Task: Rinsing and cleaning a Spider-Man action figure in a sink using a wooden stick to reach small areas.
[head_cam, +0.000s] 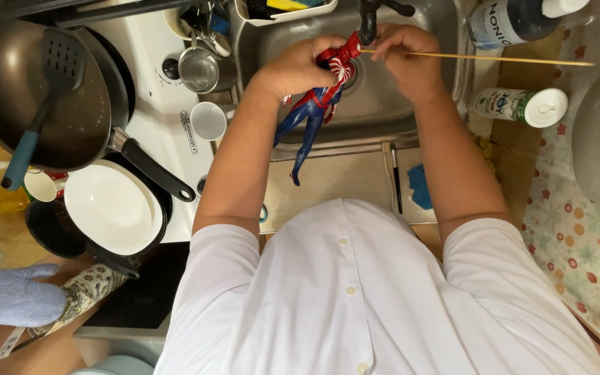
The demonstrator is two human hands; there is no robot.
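Head view: left hand (300,66) holds red-blue figure (317,104) over steel sink (383,104).

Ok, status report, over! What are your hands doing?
Left hand grips toy figure over sink. Right hand holds thin wooden stick at its head. Faucet close above.

Left hand (300,66) gripping red-and-blue action figure (317,104) over sink (383,104), right hand (407,59) pinching thin wooden skewer (480,58)

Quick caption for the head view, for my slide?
Over the sink, the left hand holds a red-and-blue toy figure while the right hand holds a thin wooden stick.
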